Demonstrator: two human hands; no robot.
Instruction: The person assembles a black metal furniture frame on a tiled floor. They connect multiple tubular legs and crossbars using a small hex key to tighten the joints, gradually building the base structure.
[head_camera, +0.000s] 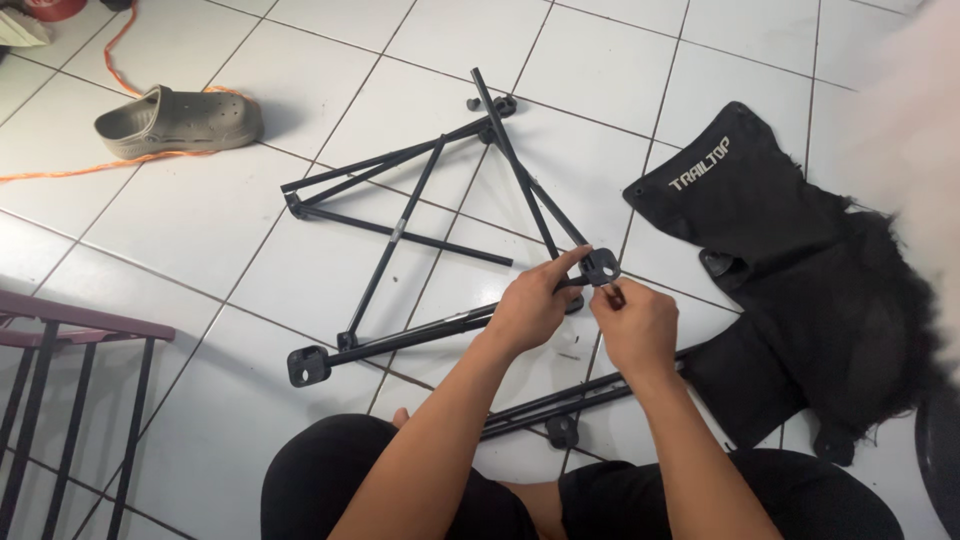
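Underfoot, a floor of white tiles (200, 220) with dark grout lines carries everything, with a grey clog (180, 120) and an orange cord (60, 172) lying at the far left and a dark red metal rack (70, 400) at the near left edge. A black folding pole frame (420, 220) lies flat in the middle, its poles splayed in a rough triangle whose far tip points away from the person. The left hand (532, 305) pinches a black plastic hub (600, 267) at the frame's near right corner, thumb and forefinger closed on it. The right hand (635, 325) is curled shut just beside it, on something too small to make out. Black fabric (790, 260) lies crumpled to the right, near the hub. Bare tile lies open beyond the frame.
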